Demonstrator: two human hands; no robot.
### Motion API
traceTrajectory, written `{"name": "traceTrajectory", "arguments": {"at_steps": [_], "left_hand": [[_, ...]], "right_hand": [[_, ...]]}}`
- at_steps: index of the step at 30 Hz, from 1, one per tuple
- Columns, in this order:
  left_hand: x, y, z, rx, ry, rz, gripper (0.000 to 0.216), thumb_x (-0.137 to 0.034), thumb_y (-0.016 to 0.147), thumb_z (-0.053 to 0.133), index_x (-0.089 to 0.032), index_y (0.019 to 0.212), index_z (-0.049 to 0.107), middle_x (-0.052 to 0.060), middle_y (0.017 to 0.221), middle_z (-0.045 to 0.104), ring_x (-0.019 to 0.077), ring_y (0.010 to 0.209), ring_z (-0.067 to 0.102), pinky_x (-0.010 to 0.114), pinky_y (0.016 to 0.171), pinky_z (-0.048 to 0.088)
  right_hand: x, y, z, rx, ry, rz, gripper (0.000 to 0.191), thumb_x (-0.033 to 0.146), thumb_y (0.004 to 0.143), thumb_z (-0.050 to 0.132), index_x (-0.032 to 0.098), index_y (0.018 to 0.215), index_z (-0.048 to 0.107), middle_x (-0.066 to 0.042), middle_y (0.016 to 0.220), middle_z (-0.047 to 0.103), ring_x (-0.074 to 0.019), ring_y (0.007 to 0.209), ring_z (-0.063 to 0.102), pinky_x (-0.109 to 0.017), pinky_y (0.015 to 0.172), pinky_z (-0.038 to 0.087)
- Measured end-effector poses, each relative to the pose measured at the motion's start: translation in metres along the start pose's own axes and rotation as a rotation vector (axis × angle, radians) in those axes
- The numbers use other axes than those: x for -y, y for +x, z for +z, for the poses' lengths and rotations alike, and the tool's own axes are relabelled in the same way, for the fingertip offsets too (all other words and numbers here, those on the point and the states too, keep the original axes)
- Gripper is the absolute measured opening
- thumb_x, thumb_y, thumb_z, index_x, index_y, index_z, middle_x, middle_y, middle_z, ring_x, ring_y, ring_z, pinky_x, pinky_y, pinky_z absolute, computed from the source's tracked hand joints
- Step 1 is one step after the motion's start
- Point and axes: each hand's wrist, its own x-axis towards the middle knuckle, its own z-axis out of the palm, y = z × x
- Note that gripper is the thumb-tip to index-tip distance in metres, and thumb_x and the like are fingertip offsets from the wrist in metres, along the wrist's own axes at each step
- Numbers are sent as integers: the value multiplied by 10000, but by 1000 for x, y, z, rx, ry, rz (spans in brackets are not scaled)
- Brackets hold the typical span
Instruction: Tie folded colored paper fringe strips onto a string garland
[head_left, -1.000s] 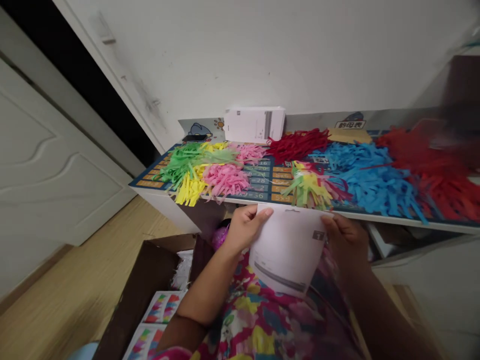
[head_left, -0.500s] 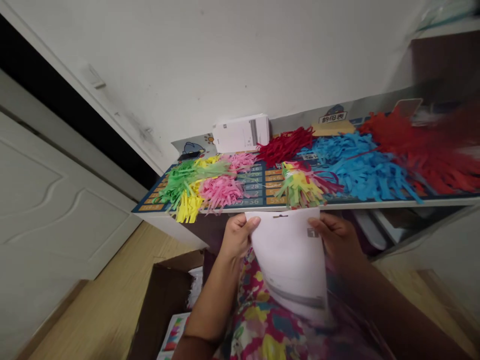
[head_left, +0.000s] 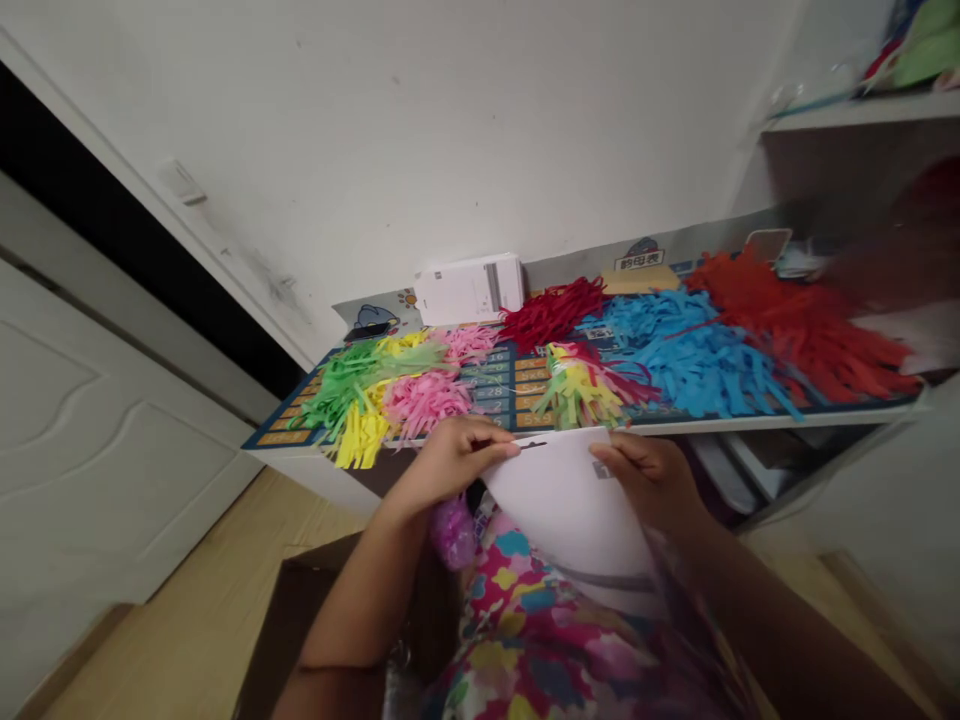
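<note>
A white card [head_left: 564, 500] with a slot near its top edge and a small dark numbered square at its right corner hangs before me, its lower part curving down over the flowered cloth on my lap. My left hand [head_left: 466, 458] pinches the top edge close to the slot. At the top right corner my right hand [head_left: 651, 475] grips the card between thumb and fingers. Just beyond the card, on the table edge, lies a multicoloured tissue paper tassel [head_left: 589, 385]. A shiny purple bundle [head_left: 453, 530] shows under my left wrist.
Green fringed paper [head_left: 346, 385], pink fringed paper [head_left: 429, 395], dark red strips [head_left: 553, 312], blue fringe [head_left: 694, 345] and red fringe [head_left: 810, 335] cover much of the printed mat. A white card stack [head_left: 469, 288] leans on the wall. A cardboard box [head_left: 281, 620] stands on the floor.
My left hand has slid along the card's top edge from the left corner toward the slot. The purple bundle has come into view, and the view has shifted slightly right.
</note>
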Motion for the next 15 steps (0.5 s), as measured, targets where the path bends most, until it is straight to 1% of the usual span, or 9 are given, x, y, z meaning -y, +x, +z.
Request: {"name": "traceTrajectory", "arguments": {"at_steps": [2, 4, 7, 9, 11, 12, 13, 14, 15], "left_hand": [[-4, 8, -3, 181, 11, 33, 293, -395, 874, 669, -146, 762, 775, 44, 718, 681, 134, 651, 581, 211, 588, 406], [-3, 15, 1, 252, 39, 69, 370, -423, 901, 634, -134, 692, 732, 23, 665, 604, 122, 625, 528, 207, 570, 374], [4, 21, 12, 230, 50, 99, 441, -451, 920, 607, -133, 621, 670, 1, 614, 516, 114, 599, 462, 209, 555, 337], [11, 23, 19, 237, -1, 85, 461, -466, 926, 597, -135, 611, 653, -2, 602, 498, 112, 589, 442, 211, 548, 322], [19, 23, 22, 230, -60, 47, 470, -478, 928, 591, -132, 615, 648, 5, 612, 512, 116, 594, 453, 214, 550, 323], [23, 23, 22, 210, -78, 25, 473, -483, 930, 585, -131, 620, 648, 10, 622, 524, 120, 603, 467, 216, 557, 328], [27, 23, 22, 190, -89, 4, 476, -486, 932, 579, -131, 624, 646, 15, 635, 533, 125, 615, 481, 218, 567, 336], [30, 22, 22, 173, -93, -15, 479, -488, 936, 571, -132, 624, 640, 19, 645, 539, 128, 625, 492, 221, 577, 342], [33, 22, 21, 167, -94, -27, 485, -488, 941, 562, -134, 617, 626, 18, 649, 535, 129, 626, 495, 224, 583, 344]], "right_hand": [[-1, 3, -3, 32, 18, 2, 519, 544, 892, 481, 208, 523, 340, 46, 486, 319, -96, 472, 334, -235, 474, 242], [-6, 4, -4, 57, 23, 9, 508, 521, 902, 488, 206, 529, 351, 46, 499, 323, -95, 484, 336, -233, 483, 245], [-16, 1, -3, 84, 11, 39, 497, 519, 919, 497, 199, 549, 412, 44, 515, 367, -98, 508, 360, -228, 502, 268], [-19, -1, -5, 114, -1, 58, 496, 511, 929, 494, 195, 551, 443, 42, 508, 401, -100, 509, 379, -224, 503, 276], [-20, 4, -13, 207, -10, 54, 496, 494, 938, 491, 190, 546, 485, 34, 503, 464, -102, 501, 419, -218, 500, 297], [-21, 12, -20, 270, -12, 41, 479, 492, 941, 492, 189, 573, 544, 23, 538, 539, -109, 520, 472, -216, 513, 333], [-23, 26, -29, 316, -19, 23, 451, 496, 943, 493, 192, 633, 619, 6, 621, 632, -125, 572, 544, -217, 549, 386], [-27, 45, -39, 330, -51, 6, 423, 504, 944, 492, 201, 724, 687, -12, 745, 709, -147, 658, 615, -228, 607, 440], [-33, 69, -50, 311, -112, -6, 403, 513, 948, 485, 215, 844, 736, -28, 899, 753, -175, 778, 666, -248, 690, 483]]}}
